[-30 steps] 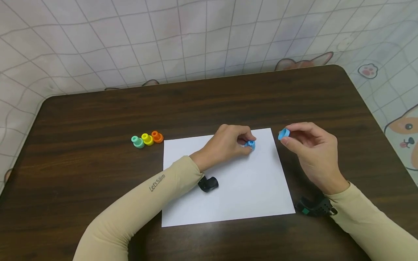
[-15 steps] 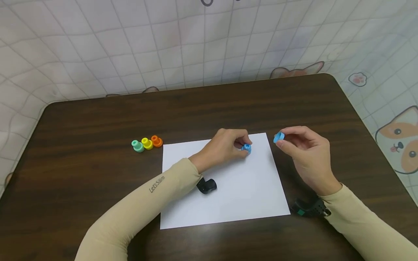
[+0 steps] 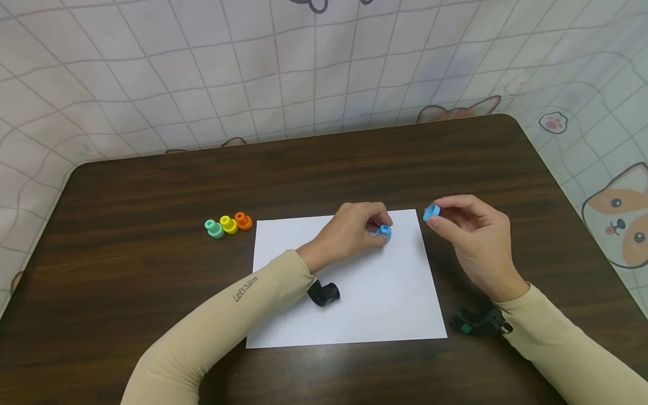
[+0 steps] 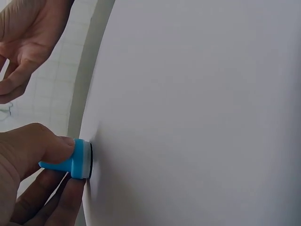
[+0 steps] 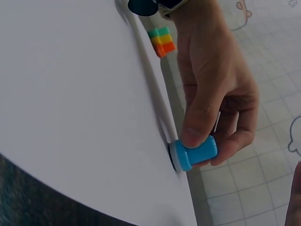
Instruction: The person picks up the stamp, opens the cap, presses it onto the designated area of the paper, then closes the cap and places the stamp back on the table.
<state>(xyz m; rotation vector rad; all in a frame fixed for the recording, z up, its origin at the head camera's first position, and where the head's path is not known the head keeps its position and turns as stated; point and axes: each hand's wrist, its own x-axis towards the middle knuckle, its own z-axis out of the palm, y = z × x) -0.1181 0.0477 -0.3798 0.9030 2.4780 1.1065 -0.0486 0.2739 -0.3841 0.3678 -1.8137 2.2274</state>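
Three small stamps (image 3: 229, 223), green, yellow and orange, sit on the dark wooden table (image 3: 126, 225) before a tiled wall. On the white paper (image 3: 374, 304), the left hand (image 3: 354, 230) pinches a blue stamp (image 3: 385, 232) face-down. The right hand (image 3: 471, 236) pinches its blue cap (image 3: 431, 212) above the paper's edge.

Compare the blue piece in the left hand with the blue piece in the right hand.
The blue stamp is pinched by the left hand and pressed face-down on the white paper; the blue cap is pinched by the right hand in the air, beside the paper's edge. The stamp is a taller cylinder with a white band; the cap looks flatter. Both are the same light blue.
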